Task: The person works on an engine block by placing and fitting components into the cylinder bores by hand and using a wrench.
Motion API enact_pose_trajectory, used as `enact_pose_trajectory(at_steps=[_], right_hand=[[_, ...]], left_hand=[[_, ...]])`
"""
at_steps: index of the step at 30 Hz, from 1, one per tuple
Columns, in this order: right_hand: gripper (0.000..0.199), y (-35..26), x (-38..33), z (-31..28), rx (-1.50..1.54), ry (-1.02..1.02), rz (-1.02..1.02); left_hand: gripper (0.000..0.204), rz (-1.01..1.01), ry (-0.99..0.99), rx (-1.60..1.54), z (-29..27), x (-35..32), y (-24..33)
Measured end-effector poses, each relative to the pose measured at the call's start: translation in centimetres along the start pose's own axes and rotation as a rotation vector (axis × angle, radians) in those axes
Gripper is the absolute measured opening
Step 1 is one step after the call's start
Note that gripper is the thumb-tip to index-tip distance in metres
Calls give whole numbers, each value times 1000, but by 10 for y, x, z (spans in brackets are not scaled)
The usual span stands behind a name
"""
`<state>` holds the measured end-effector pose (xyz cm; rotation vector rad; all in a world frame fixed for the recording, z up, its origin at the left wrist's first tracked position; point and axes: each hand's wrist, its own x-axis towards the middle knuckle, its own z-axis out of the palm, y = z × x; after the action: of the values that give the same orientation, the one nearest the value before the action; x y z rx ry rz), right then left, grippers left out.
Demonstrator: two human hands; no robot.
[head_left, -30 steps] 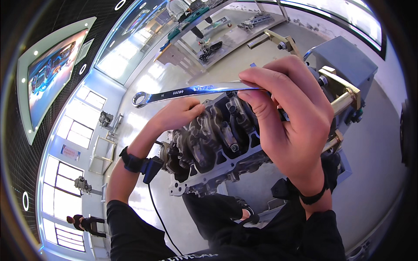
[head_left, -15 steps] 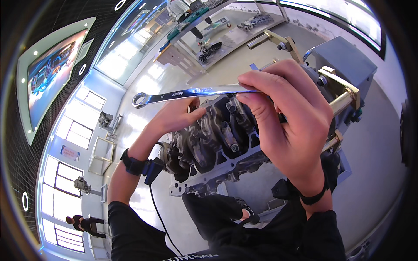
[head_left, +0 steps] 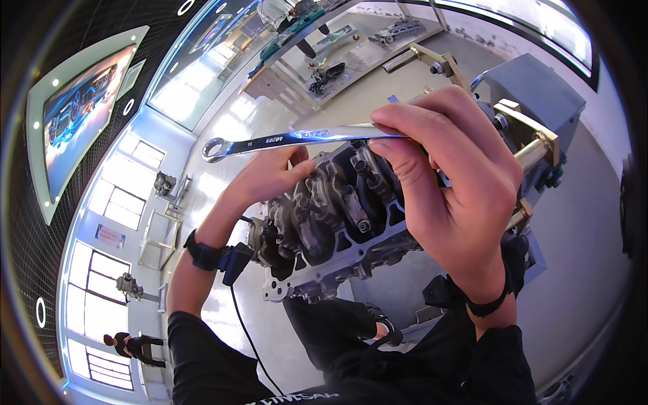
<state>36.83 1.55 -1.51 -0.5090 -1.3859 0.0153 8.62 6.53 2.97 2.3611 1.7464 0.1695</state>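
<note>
Right hand (head_left: 462,185) is pinching one end of a shiny wrench (head_left: 270,142) above the engine block (head_left: 337,209), its ring end poking left into open air. Left hand (head_left: 273,174) is at the block's far edge, fingers half curled (can't tell if they're gripping anything). Brass-coloured bracket (head_left: 534,152) off the right end, smooth grey floor (head_left: 580,270) around, then a parts bench (head_left: 366,65) and bright windows (head_left: 98,290) way back.
</note>
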Motion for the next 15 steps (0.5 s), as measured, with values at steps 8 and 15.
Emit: enact_pose_trajectory(at_steps=[8,15], right_hand=[[17,2,0,1,-8,3,-14],[17,0,-1,2,-5,-2,-6]], left_hand=[[45,-10,-16,183,-4,0,1],[47,74,62,148,1,-5,0]])
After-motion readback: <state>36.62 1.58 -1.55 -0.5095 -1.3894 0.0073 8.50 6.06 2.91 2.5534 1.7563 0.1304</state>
